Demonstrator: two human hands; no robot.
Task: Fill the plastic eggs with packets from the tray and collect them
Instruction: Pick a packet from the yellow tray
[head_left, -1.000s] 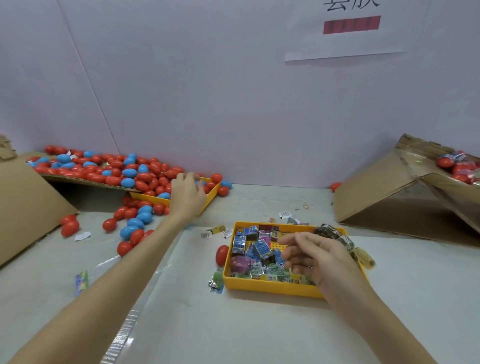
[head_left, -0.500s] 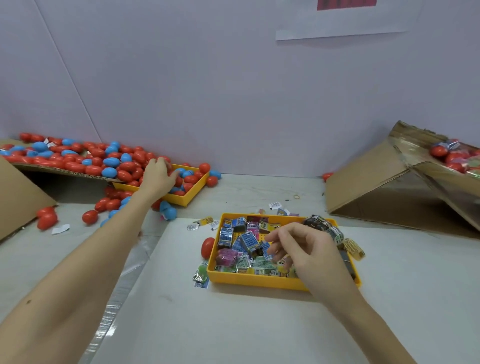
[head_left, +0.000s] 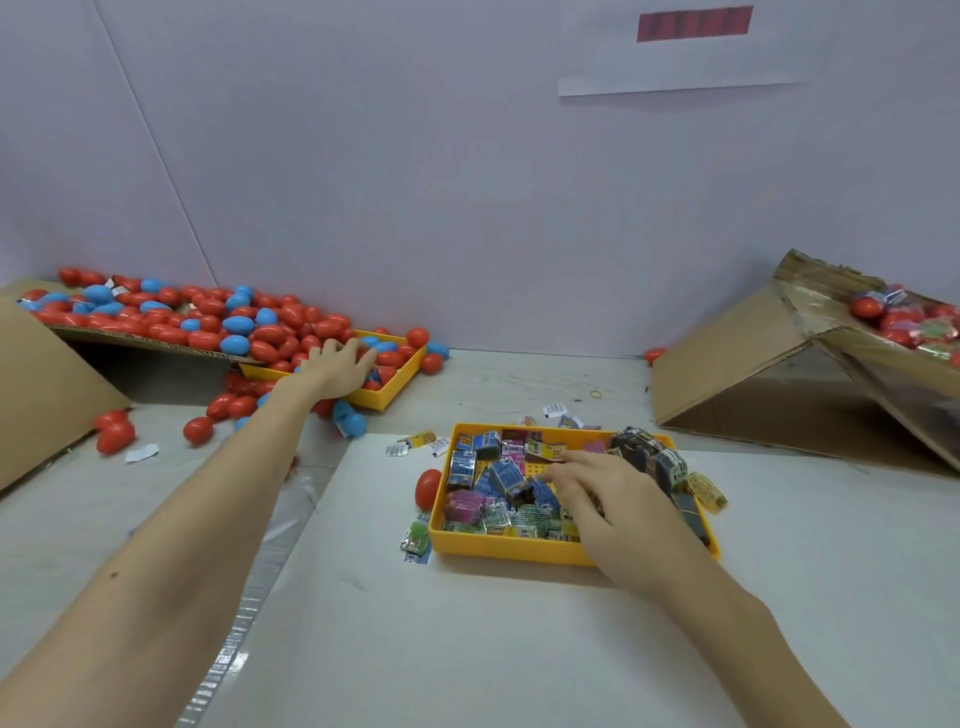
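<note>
My L hand (head_left: 340, 366) reaches to the desk's far-left corner, fingers spread over eggs (head_left: 270, 332) in the yellow bin (head_left: 387, 397), none gripped yet; R hand (head_left: 597, 499), fingers loosely bent, sifts packets (head_left: 498, 475) in the tray (head_left: 519, 545) at the desk's mid-front; can't tell if one's pinched. Both reach at once, prob. to save time.

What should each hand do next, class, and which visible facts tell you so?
Probably close each hand on one item. The left hand lies spread over the red and blue eggs at the far yellow tray, apparently gripping nothing yet. The right hand reaches into the near yellow tray, fingertips among the packets; whether one is already pinched cannot be told.
</note>
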